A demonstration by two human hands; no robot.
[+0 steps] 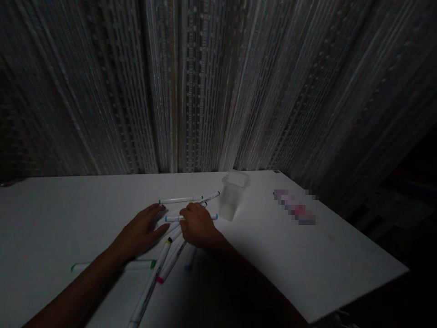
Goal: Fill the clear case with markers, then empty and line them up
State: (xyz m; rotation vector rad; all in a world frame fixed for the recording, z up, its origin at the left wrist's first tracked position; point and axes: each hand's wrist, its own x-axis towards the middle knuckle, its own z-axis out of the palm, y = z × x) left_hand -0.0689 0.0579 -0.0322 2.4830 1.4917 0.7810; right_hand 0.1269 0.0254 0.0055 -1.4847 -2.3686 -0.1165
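Several white markers with coloured ends lie in a loose pile on the white table. My right hand [198,225] is over the pile, fingers curled round a marker with light-blue ends [173,219], which sticks out on both sides of it. At the pile's left edge rests my left hand [145,230], thumb and fingers apart, nothing held. Beyond the hands lies a green-ended marker [179,200]. Nearer me are a pink-ended marker [170,264], a long marker with a yellow band and dark end [150,287], and another green-ended marker [139,264], partly hidden by my left forearm.
A translucent plastic container [234,196] stands upright just right of the pile. Farther right on the white table [273,255] lies a pinkish item [295,207], blurred by pixelation. A hanging string curtain [205,91] runs along the table's back edge. The light is dim.
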